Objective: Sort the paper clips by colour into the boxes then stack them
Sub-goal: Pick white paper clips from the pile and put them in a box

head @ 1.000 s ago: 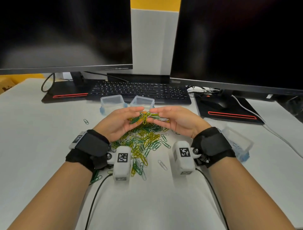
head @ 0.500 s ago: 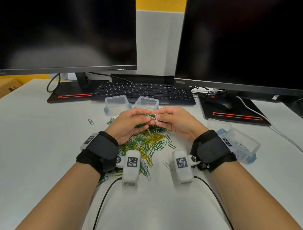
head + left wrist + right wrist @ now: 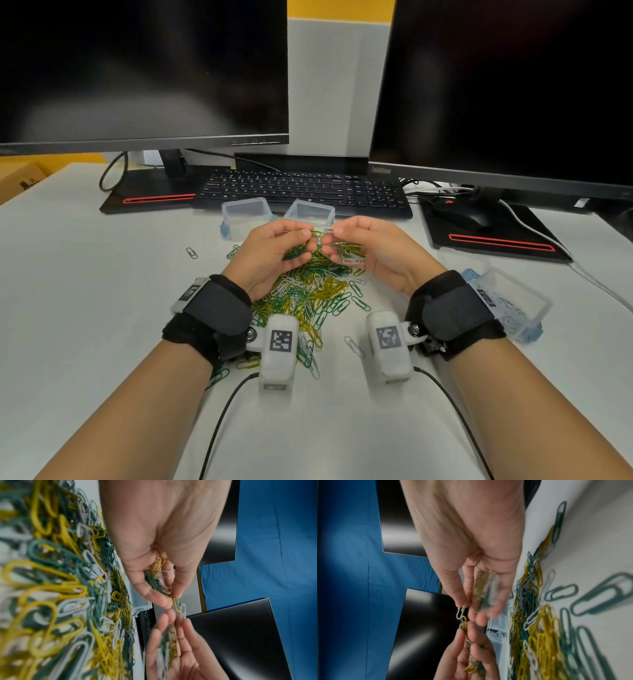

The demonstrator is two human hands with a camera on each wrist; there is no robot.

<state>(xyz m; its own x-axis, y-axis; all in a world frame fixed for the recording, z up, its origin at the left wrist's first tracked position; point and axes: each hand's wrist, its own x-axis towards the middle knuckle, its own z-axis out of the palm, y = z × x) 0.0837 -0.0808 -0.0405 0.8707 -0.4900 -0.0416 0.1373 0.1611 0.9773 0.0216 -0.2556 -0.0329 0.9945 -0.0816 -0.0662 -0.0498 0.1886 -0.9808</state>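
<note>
White desk [image 3: 85, 308] is still being hogged by the mixed clip pile [image 3: 308, 294], a white clip [image 3: 461, 612] is being pinched by the right hand [image 3: 373, 253], a mixed bunch is being gripped by the left hand [image 3: 274, 257], and two boxes [image 3: 245, 210] are barely being filled, so sorting looks early.

An office: two dark monitors [image 3: 144, 68] stand along the far edge of a white bench [image 3: 85, 308], with a black keyboard [image 3: 301, 192] between them and a mouse [image 3: 462, 216] on a pad at the right.
</note>
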